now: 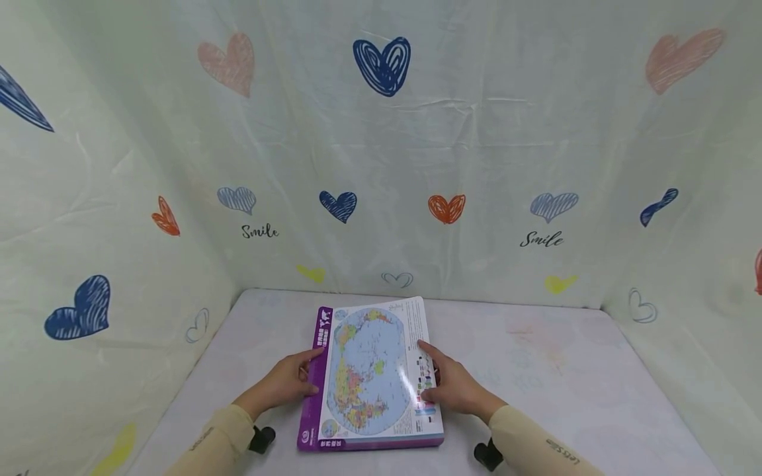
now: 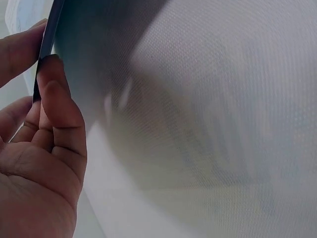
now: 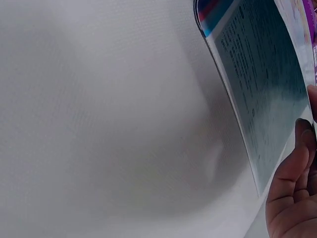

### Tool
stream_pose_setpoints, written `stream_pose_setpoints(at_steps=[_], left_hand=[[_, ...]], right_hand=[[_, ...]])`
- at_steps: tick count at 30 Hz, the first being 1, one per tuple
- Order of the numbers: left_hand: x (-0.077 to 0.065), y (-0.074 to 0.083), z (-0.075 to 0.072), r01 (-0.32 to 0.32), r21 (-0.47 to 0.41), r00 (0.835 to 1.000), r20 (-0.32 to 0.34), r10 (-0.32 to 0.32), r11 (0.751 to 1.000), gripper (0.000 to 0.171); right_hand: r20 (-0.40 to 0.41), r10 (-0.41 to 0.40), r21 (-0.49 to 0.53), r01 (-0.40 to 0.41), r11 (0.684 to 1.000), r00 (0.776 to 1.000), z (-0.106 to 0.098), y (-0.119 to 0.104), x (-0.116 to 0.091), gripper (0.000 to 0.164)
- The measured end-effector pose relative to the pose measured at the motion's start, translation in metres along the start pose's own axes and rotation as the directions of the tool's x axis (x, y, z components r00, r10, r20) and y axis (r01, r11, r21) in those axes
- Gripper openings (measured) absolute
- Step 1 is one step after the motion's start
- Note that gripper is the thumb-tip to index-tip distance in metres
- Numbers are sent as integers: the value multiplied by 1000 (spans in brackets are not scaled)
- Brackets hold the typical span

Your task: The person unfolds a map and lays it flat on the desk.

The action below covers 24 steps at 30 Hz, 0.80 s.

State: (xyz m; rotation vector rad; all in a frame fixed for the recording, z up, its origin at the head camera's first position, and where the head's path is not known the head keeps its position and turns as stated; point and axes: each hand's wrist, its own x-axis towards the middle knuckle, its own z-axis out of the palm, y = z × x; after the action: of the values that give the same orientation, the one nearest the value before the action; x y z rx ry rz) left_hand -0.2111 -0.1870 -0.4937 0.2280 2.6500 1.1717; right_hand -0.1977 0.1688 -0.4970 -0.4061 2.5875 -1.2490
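Observation:
A world map (image 1: 376, 370) with a purple strip down its left side lies flat-looking and face up between both hands near the table's middle. My left hand (image 1: 282, 383) grips its left edge, thumb on top. In the left wrist view its fingers (image 2: 62, 104) curl under the dark, thin edge. Across from it, my right hand (image 1: 461, 387) holds the right edge with its thumb on the printed face. The right wrist view shows a teal printed sheet (image 3: 262, 99) below the map's edge, with the curled fingers (image 3: 290, 173) beside it.
A whitish table (image 1: 571, 383) spreads around the map. Pale curtains (image 1: 506, 152) with printed hearts and "Smile" lettering stand behind and at both sides. Small black devices (image 1: 262, 439) sit at the cuffs of the beige sleeves (image 1: 220, 436).

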Motion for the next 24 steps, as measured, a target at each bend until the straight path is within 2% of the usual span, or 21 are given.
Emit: stream_pose_setpoints(at_steps=[14, 19, 24], left_hand=[[-1, 1, -3, -15, -13, 1000, -2, 15, 1000, 77], [-3, 4, -6, -24, -27, 1000, -5, 24, 999, 77], [-3, 6, -8, -4, -30, 1000, -4, 4, 1000, 77]], right_hand=[[-9, 11, -38, -11, 999, 1000, -6, -4, -4, 97], [-25, 5, -30, -6, 1000, 1000, -13, -3, -7, 97], [-37, 5, -29, -6, 1000, 999, -24, 0, -10, 99]])
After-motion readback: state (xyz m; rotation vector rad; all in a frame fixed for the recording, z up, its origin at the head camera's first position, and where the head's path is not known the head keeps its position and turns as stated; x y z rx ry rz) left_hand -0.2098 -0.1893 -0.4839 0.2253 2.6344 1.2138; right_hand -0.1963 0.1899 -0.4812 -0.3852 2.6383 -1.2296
